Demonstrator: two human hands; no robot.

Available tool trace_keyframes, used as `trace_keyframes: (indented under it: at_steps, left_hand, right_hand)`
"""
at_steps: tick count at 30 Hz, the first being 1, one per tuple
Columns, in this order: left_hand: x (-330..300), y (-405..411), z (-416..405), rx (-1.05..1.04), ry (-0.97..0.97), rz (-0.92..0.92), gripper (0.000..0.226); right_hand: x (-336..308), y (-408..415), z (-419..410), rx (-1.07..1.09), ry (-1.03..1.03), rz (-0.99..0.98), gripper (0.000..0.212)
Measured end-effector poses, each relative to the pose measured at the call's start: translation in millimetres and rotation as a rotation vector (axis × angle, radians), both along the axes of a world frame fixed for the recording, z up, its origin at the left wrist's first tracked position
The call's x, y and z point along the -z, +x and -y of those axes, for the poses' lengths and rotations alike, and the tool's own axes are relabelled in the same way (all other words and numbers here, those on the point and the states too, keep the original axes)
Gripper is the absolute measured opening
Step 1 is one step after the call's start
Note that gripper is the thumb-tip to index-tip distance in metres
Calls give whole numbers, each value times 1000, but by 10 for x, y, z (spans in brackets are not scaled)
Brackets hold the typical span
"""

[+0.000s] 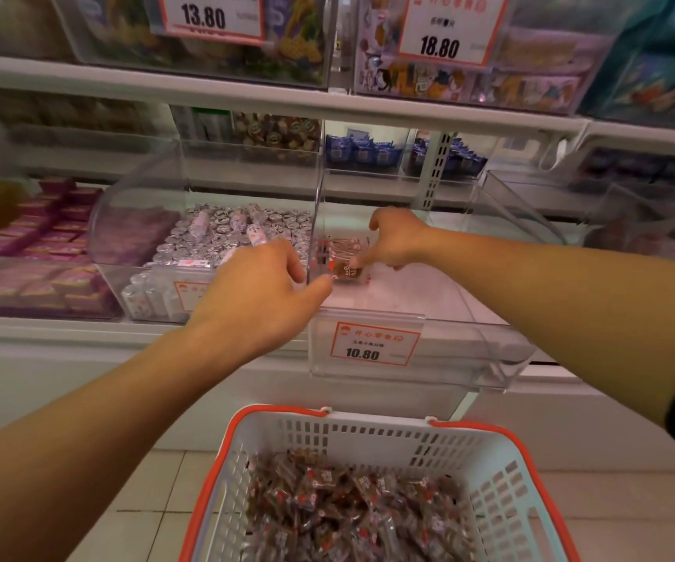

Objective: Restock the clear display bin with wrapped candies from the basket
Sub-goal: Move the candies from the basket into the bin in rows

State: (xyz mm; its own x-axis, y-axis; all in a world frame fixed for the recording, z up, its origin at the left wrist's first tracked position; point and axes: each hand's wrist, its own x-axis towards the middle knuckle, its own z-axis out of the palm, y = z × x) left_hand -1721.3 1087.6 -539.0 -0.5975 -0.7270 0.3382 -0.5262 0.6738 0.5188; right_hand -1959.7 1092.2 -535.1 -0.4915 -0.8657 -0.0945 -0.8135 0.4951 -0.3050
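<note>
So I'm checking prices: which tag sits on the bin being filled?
The 10.80 tag, on the near-empty bin; 13.80 and 18.80 hang on the upper shelf.

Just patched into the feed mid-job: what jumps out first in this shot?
Two bare arms reach from the bottom corners into a nearly empty clear bin marked 10.80 at centre. The right hand touches the few brown wrapped candies at the bin's left wall, and the left hand is at that wall's front edge. Below, an orange-rimmed white basket holds a heap of the same candies, and the bin to the left is packed with silver sweets.
</note>
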Motion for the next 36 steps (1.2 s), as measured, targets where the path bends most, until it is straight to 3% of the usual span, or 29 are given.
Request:
trace_keyframes:
  at_steps: [3,5,7,9,10,12,14,16,18,22,25,28,30,32,36]
  left_hand:
    - [-104,110,-68,69,-31,-160,26]
    - [-128,275,-118,266,8,-184,25]
    - [-49,433,-188,452,74,-84,25]
    - [228,490,-275,494,105,135,27]
    - [441,483,-348,484,102,300,27]
    - [950,466,-534,469,121,690,21]
    - [1545,525,-768,444,227,993,29]
    - [2121,673,-1008,361,406,1164,42]
    - [2563,821,-1248,294,554,1233,45]
    - [3069,882,-1572,276,627,1232,54]
    - [3233,803,-1555,125,664,1192,63]
    - [3339,731,-1463,25,639,1197,52]
    - [3386,696,-1425,-97,771,1070,45]
    - [3487,674,-1399,-206,854,921,49]
    - [3641,679,-1457,-198,884,851,60]
  right_hand:
    - [-336,198,-345,-109,-216,-190,55]
    - [-434,430,-773,-207,-554,-317,30]
    - [-232,731,-1325,-310,-992,-384,6]
    - [311,1089,-1786,-293,-1156,-299,16]
    - [678,1231,-1943,-264,-1060,-215,18]
    - [1412,1419,-2122,-181,-498,28,15]
    - [2125,1454,-2269,-174,135,235,43]
    - [2655,1435,-2489,-121,402,325,59]
    - [3015,1394,-2724,30,480,437,70]
    - [3400,1289,-2970,267,661,520,136]
    - [3591,1229,-2943,347,644,625,146]
    - [3667,1260,-2852,321,630,629,146]
    - [3729,1262,-2798,314,586,567,138]
    - [3770,1254,-2766,322,526,560,122]
    - [3785,1217,-2757,317,452,509,78]
